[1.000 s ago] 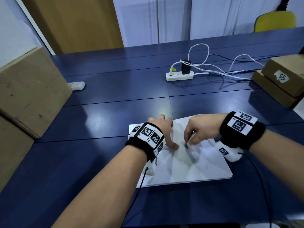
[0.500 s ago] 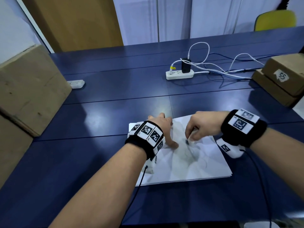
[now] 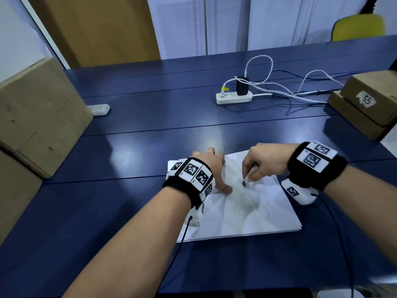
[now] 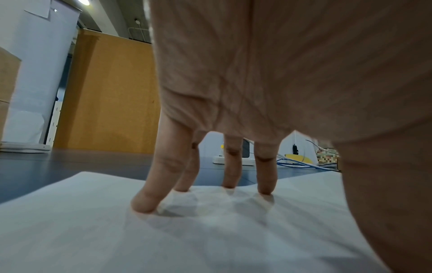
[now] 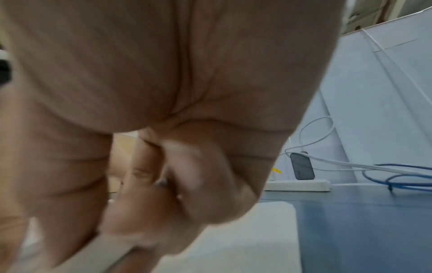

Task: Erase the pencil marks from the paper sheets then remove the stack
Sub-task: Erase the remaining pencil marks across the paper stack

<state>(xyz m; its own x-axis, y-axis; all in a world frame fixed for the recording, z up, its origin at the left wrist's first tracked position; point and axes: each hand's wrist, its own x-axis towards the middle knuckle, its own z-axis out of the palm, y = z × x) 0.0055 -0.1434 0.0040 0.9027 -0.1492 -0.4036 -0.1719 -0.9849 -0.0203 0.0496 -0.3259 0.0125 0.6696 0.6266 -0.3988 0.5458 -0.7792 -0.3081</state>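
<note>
A stack of white paper sheets (image 3: 247, 218) lies on the dark blue table (image 3: 150, 147), with faint grey pencil marks (image 3: 247, 203) near its middle. My left hand (image 3: 211, 166) presses spread, straight fingers (image 4: 149, 194) onto the paper (image 4: 163, 230) at its left side. My right hand (image 3: 261, 166) has curled fingers (image 5: 205, 184) pinching a small eraser (image 3: 245, 182), its dark tip on the sheet. In the right wrist view the eraser is mostly hidden by the blurred fingers, and the paper (image 5: 245, 240) shows below.
Large cardboard boxes (image 3: 36, 117) stand at the left, smaller ones (image 3: 369, 104) at the right. A white power strip (image 3: 233, 97) with a charger and cables lies farther back, a second strip (image 3: 99, 109) at the left. A yellow chair (image 3: 358, 27) stands beyond the table.
My right hand with the eraser has shifted slightly up and away across the sheet between frames. The left hand stays pressed on the paper.
</note>
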